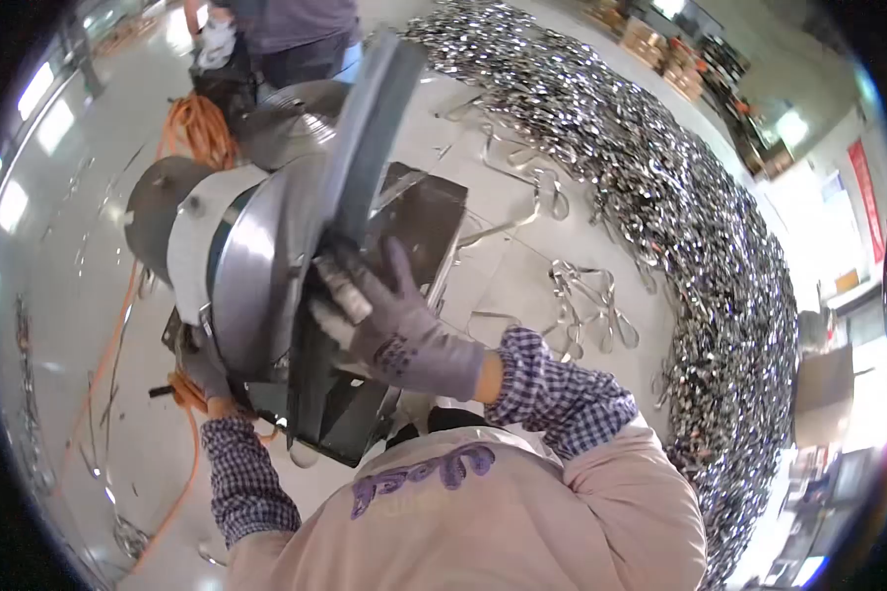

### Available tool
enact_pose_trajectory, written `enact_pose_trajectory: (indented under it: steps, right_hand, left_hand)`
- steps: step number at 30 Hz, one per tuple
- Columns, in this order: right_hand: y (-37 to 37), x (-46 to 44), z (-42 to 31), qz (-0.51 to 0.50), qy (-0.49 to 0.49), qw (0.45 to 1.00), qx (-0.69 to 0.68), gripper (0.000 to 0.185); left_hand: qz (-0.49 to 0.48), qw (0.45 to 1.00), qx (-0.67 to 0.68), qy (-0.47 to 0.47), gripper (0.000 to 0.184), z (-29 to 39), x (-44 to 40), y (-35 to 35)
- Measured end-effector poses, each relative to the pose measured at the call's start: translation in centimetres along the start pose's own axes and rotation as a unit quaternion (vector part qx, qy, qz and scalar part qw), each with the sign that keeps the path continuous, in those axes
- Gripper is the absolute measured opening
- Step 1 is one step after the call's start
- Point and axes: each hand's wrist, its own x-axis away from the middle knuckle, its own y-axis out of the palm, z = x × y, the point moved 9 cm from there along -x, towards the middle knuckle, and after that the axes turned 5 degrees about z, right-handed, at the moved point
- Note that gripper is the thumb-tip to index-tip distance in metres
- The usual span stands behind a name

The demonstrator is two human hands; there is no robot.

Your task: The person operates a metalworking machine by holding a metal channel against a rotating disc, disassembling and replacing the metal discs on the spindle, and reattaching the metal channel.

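Note:
My right hand (404,340), in a grey glove, lies against a long dark metal panel (310,394). Its thumb stands apart, while the pale-tipped fingers are smeared by motion. Above it a grey metal rim (370,128) rises at a slant. Beside the panel sits a shiny metal drum (246,295), joined to a rounded motor-like housing (158,217) by a white band (197,236). My left hand (204,362), also gloved, is low at the drum's left side, next to an orange part (185,392). The machine hides most of its fingers, so its hold is unclear.
A large heap of shiny metal pieces (660,207) curves along the right. Loose bent strips (591,295) lie on the floor nearer me. Coiled orange hose (199,128) and a round metal disc (296,123) stand behind the machine. Another person (301,39) stands beyond them.

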Motion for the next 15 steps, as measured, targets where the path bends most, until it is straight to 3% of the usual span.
enact_pose_trajectory:
  steps: [2, 4, 7, 9, 10, 12, 14, 15]
  right_hand:
    - [-0.6, -0.1, 0.0, 0.022, 0.003, 0.999, -0.034, 0.063]
    - [-0.9, 0.1, 0.0, 0.043, 0.003, 0.998, -0.045, 0.063]
    - [-1.2, 0.2, 0.0, 0.058, -0.014, 0.997, -0.045, 0.063]
    - [-1.1, 0.2, 0.1, 0.059, -0.010, 0.996, -0.071, 0.062]
    - [-1.2, 0.1, 0.1, 0.060, -0.010, 0.995, -0.084, 0.062]
    - [-1.0, 0.1, 0.1, 0.057, -0.005, 0.995, -0.087, 0.061]
    - [-0.8, 0.2, -0.1, 0.058, -0.007, 0.994, -0.089, 0.058]
    - [-1.0, 0.2, 0.0, 0.062, -0.009, 0.995, -0.082, 0.057]
  left_hand:
    - [0.007, 0.981, 0.149, -0.122, 0.043, -5.5, 1.2, -0.1]
    - [0.015, 0.927, 0.281, -0.247, 0.049, -10.0, 2.4, -0.1]
    - [0.080, 0.846, 0.363, -0.382, 0.051, -11.9, 4.1, 0.3]
    - [0.045, 0.833, 0.422, -0.355, 0.051, -6.0, 5.0, -1.6]
    - [-0.022, 0.835, 0.467, -0.289, 0.051, 0.2, 5.3, -3.7]
    - [-0.036, 0.848, 0.456, -0.268, 0.050, 1.8, 5.5, -5.1]
    - [0.068, 0.864, 0.345, -0.360, 0.049, -4.8, 5.9, -4.3]
    - [0.067, 0.896, 0.284, -0.334, 0.049, -5.4, 4.9, -3.5]
